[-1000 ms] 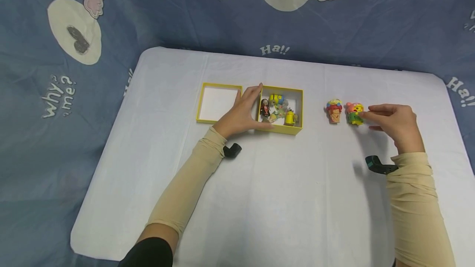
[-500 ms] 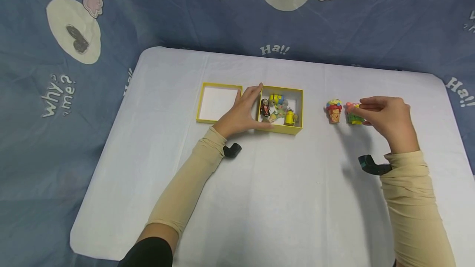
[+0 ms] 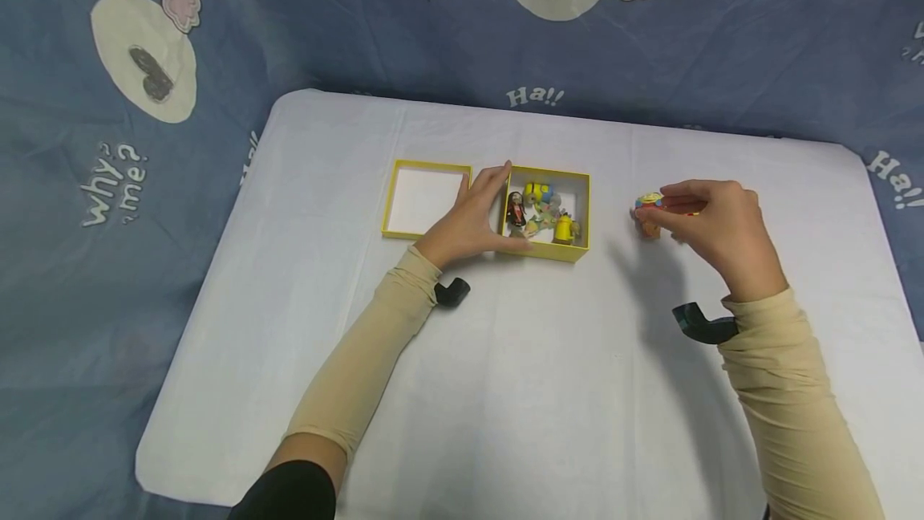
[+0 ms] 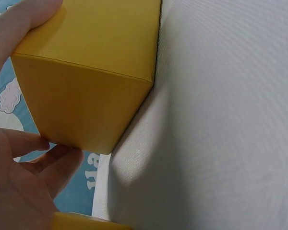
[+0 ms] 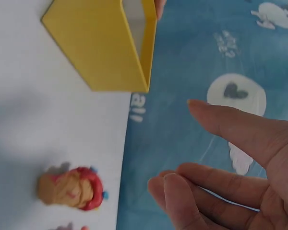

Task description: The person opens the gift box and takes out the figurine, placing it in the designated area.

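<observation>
The left hand (image 3: 472, 221) grips a yellow box (image 3: 546, 252); the right hand (image 3: 722, 229), thumb and fingers apart, hovers near a figurine (image 5: 73, 188).

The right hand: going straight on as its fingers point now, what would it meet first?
Probably the red and brown toy figure, partly hidden behind the right hand in the head view; depth is unclear, though.

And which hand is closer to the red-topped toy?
Right. The right hand hovers near and above the red-topped toy; the left hand is off left, holding the yellow box.
</observation>
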### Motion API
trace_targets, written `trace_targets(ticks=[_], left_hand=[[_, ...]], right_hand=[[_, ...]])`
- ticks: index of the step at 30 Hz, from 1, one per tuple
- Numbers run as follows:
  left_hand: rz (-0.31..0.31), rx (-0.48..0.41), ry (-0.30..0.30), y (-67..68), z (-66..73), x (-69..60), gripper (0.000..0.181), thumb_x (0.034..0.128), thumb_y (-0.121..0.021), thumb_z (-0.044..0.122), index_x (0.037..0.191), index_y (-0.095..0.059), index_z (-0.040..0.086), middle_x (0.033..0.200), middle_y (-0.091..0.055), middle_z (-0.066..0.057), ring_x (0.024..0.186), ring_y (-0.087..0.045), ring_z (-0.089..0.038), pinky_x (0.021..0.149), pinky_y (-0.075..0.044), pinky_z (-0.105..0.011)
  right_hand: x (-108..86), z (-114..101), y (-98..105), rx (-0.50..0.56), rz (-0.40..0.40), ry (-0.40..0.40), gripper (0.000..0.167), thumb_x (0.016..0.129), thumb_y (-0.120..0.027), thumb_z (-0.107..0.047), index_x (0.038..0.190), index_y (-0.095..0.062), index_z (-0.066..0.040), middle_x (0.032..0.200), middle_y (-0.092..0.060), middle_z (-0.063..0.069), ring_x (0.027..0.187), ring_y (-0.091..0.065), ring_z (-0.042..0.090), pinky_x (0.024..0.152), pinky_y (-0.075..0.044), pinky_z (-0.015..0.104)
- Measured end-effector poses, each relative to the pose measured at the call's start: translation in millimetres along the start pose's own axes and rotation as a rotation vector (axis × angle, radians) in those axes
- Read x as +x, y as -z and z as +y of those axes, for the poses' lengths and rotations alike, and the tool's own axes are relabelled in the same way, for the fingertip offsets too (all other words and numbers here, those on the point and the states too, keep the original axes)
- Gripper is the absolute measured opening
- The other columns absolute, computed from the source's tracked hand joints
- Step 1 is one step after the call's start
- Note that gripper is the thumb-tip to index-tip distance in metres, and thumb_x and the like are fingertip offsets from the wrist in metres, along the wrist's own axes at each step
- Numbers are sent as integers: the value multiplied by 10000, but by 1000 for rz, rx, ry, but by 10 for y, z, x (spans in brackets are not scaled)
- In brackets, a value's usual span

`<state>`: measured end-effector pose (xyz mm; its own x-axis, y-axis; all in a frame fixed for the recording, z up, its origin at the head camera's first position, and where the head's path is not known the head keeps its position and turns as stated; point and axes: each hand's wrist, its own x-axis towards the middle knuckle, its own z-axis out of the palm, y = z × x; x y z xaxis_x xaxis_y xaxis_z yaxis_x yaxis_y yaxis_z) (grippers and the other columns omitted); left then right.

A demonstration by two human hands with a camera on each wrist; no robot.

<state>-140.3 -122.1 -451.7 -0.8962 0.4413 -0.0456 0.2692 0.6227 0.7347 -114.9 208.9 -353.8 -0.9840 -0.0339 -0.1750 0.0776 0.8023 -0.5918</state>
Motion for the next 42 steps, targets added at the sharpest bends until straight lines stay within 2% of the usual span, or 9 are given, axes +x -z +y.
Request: trace_targets(ticks=[4, 7, 11, 14, 17, 25, 30, 36, 42], left_hand=[[-3, -4, 1, 6, 8, -5, 1310, 729, -882, 593, 1673, -118, 103, 1674, -264, -88, 1600, -203, -250, 1328, 141, -436], [-5, -13, 2, 12, 14, -9, 1310, 731, -882, 592, 1672, -116, 99, 1675, -262, -82, 1602, -199, -246, 1326, 145, -430], [-5, -17, -1, 13, 15, -8, 1301, 739, -878, 586, 1672, -114, 96, 1679, -257, -77, 1604, -198, -242, 1326, 146, -432], [-3, -17, -5, 14, 14, -6, 1298, 741, -879, 581, 1671, -117, 94, 1679, -257, -78, 1604, -199, -240, 1326, 144, -439], [-2, -17, -4, 16, 15, -4, 1299, 737, -882, 579, 1671, -121, 93, 1675, -261, -78, 1603, -199, -237, 1327, 140, -442], [-2, -17, 0, 19, 23, 9, 1304, 732, -883, 585, 1671, -123, 94, 1675, -263, -82, 1602, -194, -237, 1329, 132, -451], [4, -22, 0, 13, 21, 18, 1298, 734, -881, 586, 1670, -129, 92, 1664, -279, -78, 1600, -199, -235, 1331, 124, -450], [11, -22, -3, 12, 29, 18, 1291, 736, -883, 577, 1668, -136, 85, 1658, -286, -77, 1598, -204, -242, 1334, 112, -463], [12, -11, 1, 11, 23, 23, 1295, 731, -882, 585, 1668, -139, 89, 1665, -281, -80, 1603, -192, -253, 1334, 118, -446]], right_hand=[[-14, -110, -51, -9, -1, 39, 613, 850, -813, -520, 1261, -733, -72, 1098, -792, 142, 789, -634, -86, 856, -525, 338], [-20, -185, -92, -2, -13, 69, 570, 863, -817, -470, 1260, -730, -70, 1069, -795, 137, 766, -662, -36, 999, -458, 458], [-24, -284, -160, -25, -14, 117, 531, 861, -833, -415, 1238, -738, -54, 1057, -784, 162, 764, -742, 162, 927, -520, 474], [-27, -361, -215, -30, -14, 144, 509, 859, -842, -377, 1224, -743, -36, 1107, -772, 188, 921, -752, 280, 835, -591, 484], [-21, -442, -267, -27, -28, 165, 481, 860, -845, -330, 1215, -744, -23, 1140, -762, 209, 1030, -730, 337, 866, -598, 520], [36, -612, -412, -48, -86, 203, 415, 843, -851, -244, 1173, -765, -9, 1112, -771, 205, 1057, -715, 348, 1038, -459, 545], [81, -654, -495, -73, -113, 235, 386, 844, -850, -219, 1153, -771, -2, 1092, -777, 194, 1042, -730, 331, 877, -579, 512], [131, -706, -606, -144, -145, 252, 326, 857, -831, -185, 1109, -778, 15, 998, -777, 190, 939, -721, 320, 789, -597, 467], [169, -771, -725, -252, -128, 286, 195, 847, -844, -185, 928, -798, -14, 787, -727, 108, 668, -590, 238, 561, -468, 322]])
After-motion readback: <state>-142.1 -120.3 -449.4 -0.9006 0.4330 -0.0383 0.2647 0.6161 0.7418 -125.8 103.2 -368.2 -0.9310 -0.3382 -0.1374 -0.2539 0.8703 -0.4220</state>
